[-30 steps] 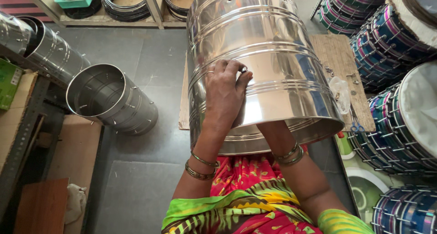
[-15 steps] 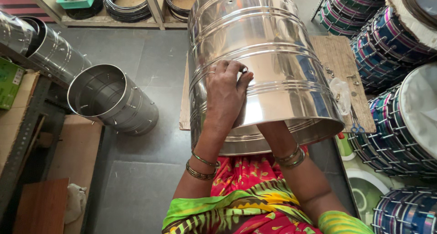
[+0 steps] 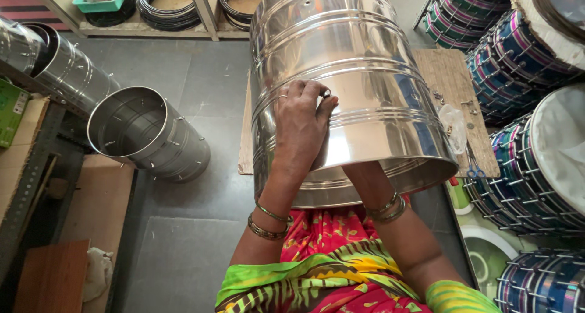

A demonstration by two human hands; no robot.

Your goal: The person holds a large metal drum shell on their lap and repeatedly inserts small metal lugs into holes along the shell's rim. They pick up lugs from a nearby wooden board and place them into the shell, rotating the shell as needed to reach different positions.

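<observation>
My left hand point(image 3: 301, 127) lay flat on the steel shell point(image 3: 347, 87) across my lap, fingers pinching a small fitting; my right reached inside, grip hidden. Most holes looked unfilled.

3 steel shells point(image 3: 353, 94); 2 hands point(image 3: 301, 127).

The grey stone-tiled floor point(image 3: 183, 252) carries a flat wooden board point(image 3: 454, 87) beyond the fingertips point(image 3: 304, 91); small metal screws point(image 3: 440, 97) and blue-handled scissors point(image 3: 474, 167) lie on it. Left of the fingers, a shiny open steel cylinder point(image 3: 149, 133) lies on its side on the tiles.
</observation>
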